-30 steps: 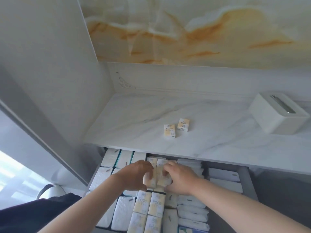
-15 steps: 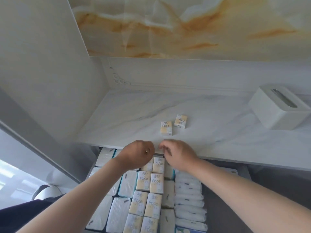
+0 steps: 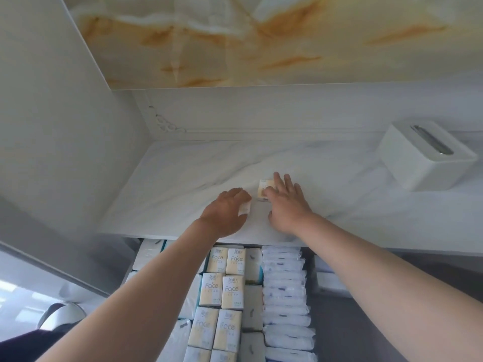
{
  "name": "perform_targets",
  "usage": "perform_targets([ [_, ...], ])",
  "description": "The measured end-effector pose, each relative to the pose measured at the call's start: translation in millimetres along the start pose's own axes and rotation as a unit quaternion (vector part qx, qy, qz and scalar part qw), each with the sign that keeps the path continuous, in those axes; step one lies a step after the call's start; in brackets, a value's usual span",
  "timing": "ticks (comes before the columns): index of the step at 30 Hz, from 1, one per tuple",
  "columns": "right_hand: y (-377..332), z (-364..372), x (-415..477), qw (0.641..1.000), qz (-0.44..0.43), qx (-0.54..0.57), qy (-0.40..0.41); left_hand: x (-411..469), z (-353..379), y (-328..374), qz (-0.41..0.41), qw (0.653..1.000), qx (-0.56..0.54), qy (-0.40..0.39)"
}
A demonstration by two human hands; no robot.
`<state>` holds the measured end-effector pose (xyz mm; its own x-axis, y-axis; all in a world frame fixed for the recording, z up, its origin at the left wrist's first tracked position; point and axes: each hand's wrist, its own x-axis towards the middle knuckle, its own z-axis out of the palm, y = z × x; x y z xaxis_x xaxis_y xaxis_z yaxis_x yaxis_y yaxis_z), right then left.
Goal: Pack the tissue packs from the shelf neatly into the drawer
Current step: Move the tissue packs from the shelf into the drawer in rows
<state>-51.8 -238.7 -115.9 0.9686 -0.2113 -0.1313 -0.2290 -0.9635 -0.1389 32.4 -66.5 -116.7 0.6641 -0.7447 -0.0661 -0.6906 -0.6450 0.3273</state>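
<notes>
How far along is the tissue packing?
Done: the drawer already holds neat rows of packs. In hand: the left hand curls round the near pack on the shelf, and the right hand lays straight fingers on the far pack, not yet a grip. Left: both packs lifted and slotted into the drawer; no other loose packs show on the shelf.

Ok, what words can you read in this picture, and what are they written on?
"Face": on the yellow tissue packs in the drawer, several of them.
Small print around "Face": too blurred to read.
Print on the shelf pack, under the right hand: too blurred.
On the gripped pack in the left hand: no print shows.
On the white packs and tissue box: no words to read.
</notes>
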Motion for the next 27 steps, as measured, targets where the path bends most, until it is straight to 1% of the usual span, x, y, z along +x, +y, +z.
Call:
perform_targets([
  [2,-3,-1,-2,1.000,-0.018,0.014,0.003,-8,-3,-4,0.013,1.000,0.001,0.017],
  [4,-6,-3,-8,0.998,-0.034,0.040,0.024,-21,-7,-10,0.017,1.000,-0.004,0.014],
  [6,-11,-3,-18,0.997,-0.055,0.027,0.036,-39,-10,-16,0.040,0.999,-0.003,0.020],
  [7,-15,-3,-23,0.997,-0.069,0.031,0.028,-50,-10,-19,0.057,0.998,0.000,0.030],
  [9,-24,0,-36,0.993,-0.093,0.077,-0.010,-74,-7,-27,0.091,0.994,0.004,0.055],
  [11,-34,5,-49,0.986,-0.128,0.106,-0.030,-96,-1,-35,0.104,0.992,0.000,0.074],
  [13,-43,11,-62,0.980,-0.171,0.102,-0.017,-112,3,-43,0.110,0.990,0.000,0.089],
  [15,-50,18,-75,0.977,-0.205,0.062,0.002,-122,7,-48,0.115,0.988,-0.001,0.105],
  [17,-54,27,-86,0.973,-0.228,0.018,-0.002,-127,12,-49,0.117,0.988,-0.002,0.098],
  [19,-57,36,-93,0.974,-0.226,0.001,-0.016,-130,19,-50,0.113,0.991,0.008,0.077],
  [21,-60,44,-95,0.978,-0.208,0.003,-0.022,-132,27,-54,0.090,0.994,0.010,0.060],
  [24,-63,57,-93,0.983,-0.183,-0.012,-0.020,-131,35,-57,0.037,0.998,-0.029,0.051],
  [27,-69,70,-92,0.989,-0.146,0.014,-0.006,-127,42,-54,0.005,0.996,-0.075,0.049],
])
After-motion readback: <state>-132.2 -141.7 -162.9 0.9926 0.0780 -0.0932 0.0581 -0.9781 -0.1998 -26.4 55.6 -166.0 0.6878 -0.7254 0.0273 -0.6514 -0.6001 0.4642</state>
